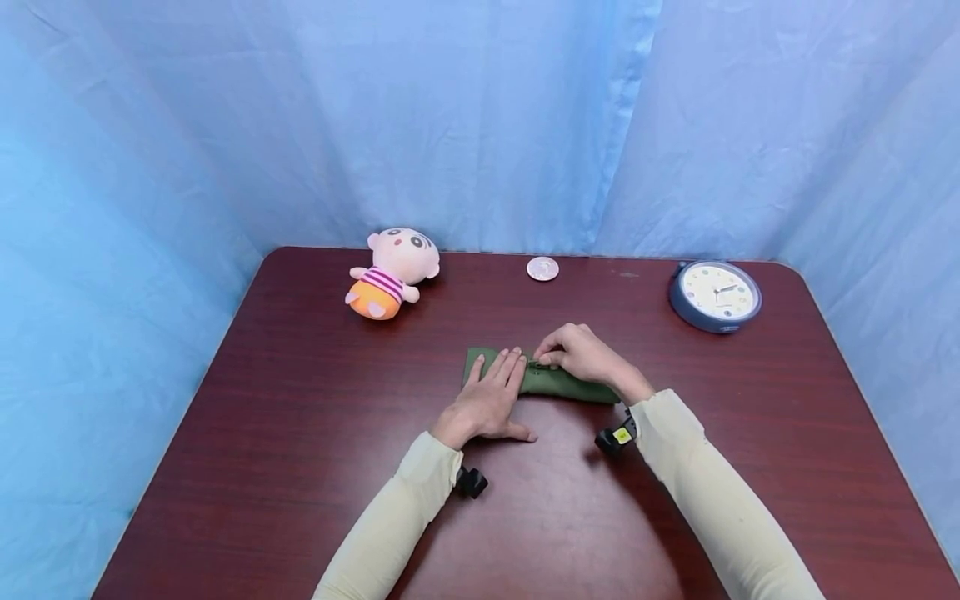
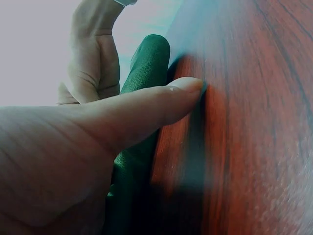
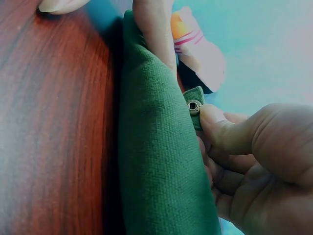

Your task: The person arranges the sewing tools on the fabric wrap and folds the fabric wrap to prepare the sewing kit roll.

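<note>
A long, flattened roll of green fabric lies across the middle of the table. My left hand rests on its left part, fingers straight and spread, with the thumb out over the wood. On the roll's far side my right hand pinches a short green strap with a metal snap between thumb and fingers. In the right wrist view the strap end stands up off the roll. The left wrist view shows the left thumb in front of the roll, hiding part of it.
A plush doll in a striped top lies at the back left. Near the back edge is a small silvery disc. A round blue clock lies at the back right. Blue curtains hang behind the dark red wooden table.
</note>
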Motion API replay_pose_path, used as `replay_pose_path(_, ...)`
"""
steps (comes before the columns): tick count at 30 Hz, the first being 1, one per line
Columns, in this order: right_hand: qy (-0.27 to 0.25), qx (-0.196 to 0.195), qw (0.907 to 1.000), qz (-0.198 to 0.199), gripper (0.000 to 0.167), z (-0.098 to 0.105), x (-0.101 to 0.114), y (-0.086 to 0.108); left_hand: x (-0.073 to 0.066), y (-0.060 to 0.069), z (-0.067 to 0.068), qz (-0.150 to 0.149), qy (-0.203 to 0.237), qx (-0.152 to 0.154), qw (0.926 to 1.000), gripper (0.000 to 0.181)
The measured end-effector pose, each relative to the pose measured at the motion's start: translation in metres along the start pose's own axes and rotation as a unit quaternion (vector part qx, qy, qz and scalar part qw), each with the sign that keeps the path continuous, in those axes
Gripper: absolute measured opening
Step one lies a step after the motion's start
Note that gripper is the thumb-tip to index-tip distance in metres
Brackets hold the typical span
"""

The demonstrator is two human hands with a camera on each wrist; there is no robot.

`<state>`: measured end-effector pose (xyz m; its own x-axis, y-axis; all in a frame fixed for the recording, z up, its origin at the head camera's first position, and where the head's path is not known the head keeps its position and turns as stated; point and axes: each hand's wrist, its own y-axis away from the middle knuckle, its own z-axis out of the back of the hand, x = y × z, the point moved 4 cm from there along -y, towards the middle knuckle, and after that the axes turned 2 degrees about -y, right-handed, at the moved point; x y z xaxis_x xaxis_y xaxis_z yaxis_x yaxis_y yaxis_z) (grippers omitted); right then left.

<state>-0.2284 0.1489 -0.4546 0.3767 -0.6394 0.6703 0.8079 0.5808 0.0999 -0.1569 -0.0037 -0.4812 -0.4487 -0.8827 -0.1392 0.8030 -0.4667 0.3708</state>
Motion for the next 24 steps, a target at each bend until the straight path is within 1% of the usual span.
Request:
replay_pose_path(5, 0.022, -0.010, 0.9997, -0.005, 0.009, -0.0019, -0.0021, 0.0013, -0.0001, -0.0022, -0.0038, 0.001, 0.011, -0.001, 0.9999, 0.120)
replay_pose_path(15, 0.025, -0.029, 0.9992, -0.012, 0.012, -0.0052, 0.0005, 0.0024, -0.0003, 0.0010, 0.0017, -0.004, 0.011, -0.003, 0.9999, 0.120)
replay_pose_path(24, 0.027, -0.023, 0.9992, 0.016, 0.009, -0.0059, 0.0054, 0.0048, 0.0001, 0.0012, 0.0009, -0.006, 0.013, -0.003, 0.9999, 0.121)
